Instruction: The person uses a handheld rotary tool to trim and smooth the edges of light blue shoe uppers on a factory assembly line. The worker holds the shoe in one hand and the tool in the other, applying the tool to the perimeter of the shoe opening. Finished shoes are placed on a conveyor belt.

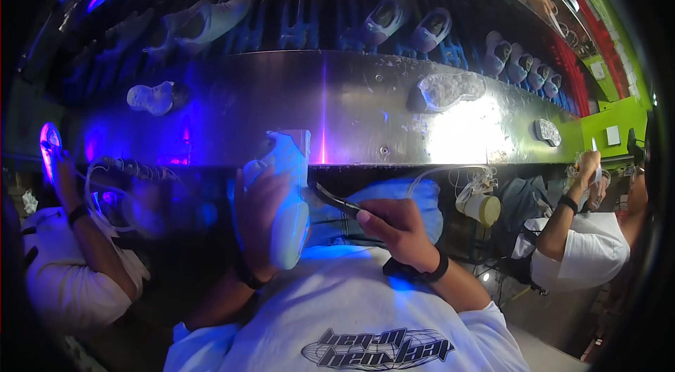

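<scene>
My left hand (pixel 259 221) grips a white shoe (pixel 287 193) from its left side, holding it upright against my chest under blue light. My right hand (pixel 397 228) holds a thin dark brush-like tool (pixel 336 200) whose tip points at the shoe's right side, close to it. Both wrists wear dark bands. The shoe's toe reaches up to the edge of a shiny metal conveyor shelf (pixel 351 112).
A shoe sole (pixel 450 89) and another sole (pixel 150 98) lie on the metal shelf. Behind it, white shoes (pixel 211 20) ride dark racks. A person in white sits at my left (pixel 70 259), another at my right (pixel 583 245). A small cup (pixel 481 209) hangs near cables.
</scene>
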`<state>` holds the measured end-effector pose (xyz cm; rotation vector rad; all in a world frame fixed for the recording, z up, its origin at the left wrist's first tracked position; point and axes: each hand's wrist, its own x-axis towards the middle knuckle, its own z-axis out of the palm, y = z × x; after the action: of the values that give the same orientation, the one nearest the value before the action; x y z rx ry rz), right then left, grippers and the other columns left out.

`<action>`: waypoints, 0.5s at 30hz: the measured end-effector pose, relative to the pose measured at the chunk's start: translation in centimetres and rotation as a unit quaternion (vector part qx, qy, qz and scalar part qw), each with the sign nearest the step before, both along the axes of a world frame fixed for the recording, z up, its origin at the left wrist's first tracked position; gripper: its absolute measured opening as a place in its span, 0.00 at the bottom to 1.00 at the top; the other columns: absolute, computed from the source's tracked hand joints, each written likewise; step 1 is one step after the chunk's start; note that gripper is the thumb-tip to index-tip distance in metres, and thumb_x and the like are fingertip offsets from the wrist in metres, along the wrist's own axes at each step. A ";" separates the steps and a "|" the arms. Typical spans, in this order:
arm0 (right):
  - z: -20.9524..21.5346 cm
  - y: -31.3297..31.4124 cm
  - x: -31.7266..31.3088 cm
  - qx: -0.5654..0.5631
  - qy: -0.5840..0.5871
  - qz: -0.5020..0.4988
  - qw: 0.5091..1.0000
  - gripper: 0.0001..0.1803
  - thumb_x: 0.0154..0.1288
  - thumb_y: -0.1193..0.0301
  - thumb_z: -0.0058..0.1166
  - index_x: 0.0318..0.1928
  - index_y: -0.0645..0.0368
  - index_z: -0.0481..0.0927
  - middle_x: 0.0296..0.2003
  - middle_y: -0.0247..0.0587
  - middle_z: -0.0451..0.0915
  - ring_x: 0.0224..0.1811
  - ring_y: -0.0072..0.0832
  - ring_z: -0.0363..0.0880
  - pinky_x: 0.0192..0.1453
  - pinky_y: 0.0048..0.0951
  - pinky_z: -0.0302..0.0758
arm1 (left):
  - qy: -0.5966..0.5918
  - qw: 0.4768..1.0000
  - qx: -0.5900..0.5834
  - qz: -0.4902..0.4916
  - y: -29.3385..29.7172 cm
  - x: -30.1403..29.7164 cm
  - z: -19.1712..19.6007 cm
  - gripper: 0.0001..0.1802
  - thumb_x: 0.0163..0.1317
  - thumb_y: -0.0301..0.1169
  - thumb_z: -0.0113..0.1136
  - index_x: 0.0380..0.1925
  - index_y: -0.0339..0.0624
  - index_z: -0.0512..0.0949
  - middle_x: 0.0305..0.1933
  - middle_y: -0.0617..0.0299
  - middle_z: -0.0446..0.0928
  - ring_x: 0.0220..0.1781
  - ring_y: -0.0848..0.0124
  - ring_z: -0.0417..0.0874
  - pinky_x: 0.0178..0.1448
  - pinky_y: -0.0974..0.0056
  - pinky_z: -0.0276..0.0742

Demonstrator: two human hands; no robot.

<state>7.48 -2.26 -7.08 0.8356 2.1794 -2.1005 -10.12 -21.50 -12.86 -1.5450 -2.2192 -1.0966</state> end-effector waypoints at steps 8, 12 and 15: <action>-0.2 -1.0 1.8 0.078 0.109 -0.035 0.990 0.16 0.77 0.67 0.59 0.49 0.71 0.86 0.26 0.38 0.79 0.27 0.24 0.73 0.32 0.29 0.67 | -0.014 0.999 -0.027 0.013 1.7 0.9 2.4 0.38 0.58 0.40 0.73 0.66 0.40 0.70 0.65 0.45 0.75 0.70 0.42 0.75 0.81 0.31 0.55; 0.2 -0.8 2.4 0.086 0.145 -0.045 0.985 0.14 0.76 0.68 0.60 0.47 0.70 0.85 0.28 0.45 0.80 0.28 0.31 0.76 0.34 0.33 0.71 | -0.012 0.999 -0.039 0.023 3.5 1.6 4.1 0.39 0.58 0.40 0.74 0.67 0.40 0.69 0.66 0.46 0.74 0.71 0.43 0.74 0.81 0.32 0.54; 0.8 -0.7 2.8 0.068 0.165 -0.063 0.982 0.13 0.75 0.69 0.60 0.47 0.69 0.85 0.27 0.45 0.79 0.28 0.34 0.76 0.34 0.34 0.71 | -0.001 0.999 -0.039 0.034 4.7 1.8 4.5 0.39 0.56 0.36 0.74 0.67 0.40 0.69 0.67 0.46 0.74 0.71 0.44 0.74 0.80 0.33 0.55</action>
<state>10.33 -2.96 -6.29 0.6905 2.5179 -2.3188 -8.36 -16.80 -8.34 -1.4855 -2.3235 -1.0033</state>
